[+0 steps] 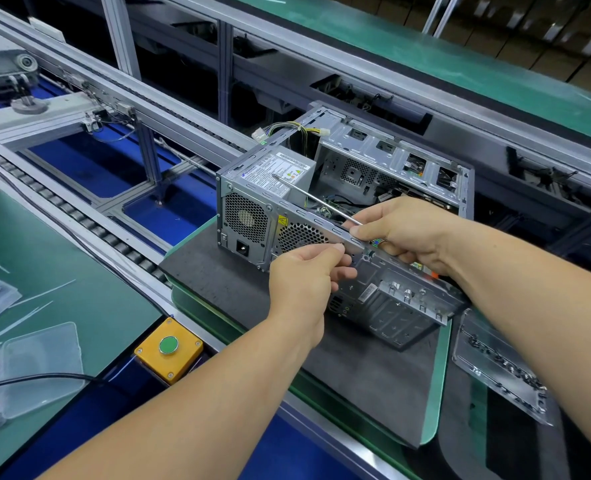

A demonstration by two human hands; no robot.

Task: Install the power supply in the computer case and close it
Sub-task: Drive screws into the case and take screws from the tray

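A screwdriver (316, 199) is gripped by the right hand (403, 233), shaft aimed toward ten o'clock over the power supply (280, 174) seated in the open computer case (405, 299), while the left hand (304, 282) has its fingers (335, 252) pinched at the case's rear edge, seemingly on a screw too small to make out.

The computer case (384, 282) is bare grey metal, dull, with tiny holes. The power supply (280, 178) wears a white paper sticker. The screwdriver (316, 199) shaft is shiny metal. The mat (225, 285) looks dark, soft and matt. The lidded box (41, 368) is clear plastic.

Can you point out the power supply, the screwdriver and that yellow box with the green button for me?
power supply (280, 174): head view, on its labelled top face.
screwdriver (316, 199): head view, mid-shaft.
yellow box (180, 363): head view, on its yellow top beside the button.
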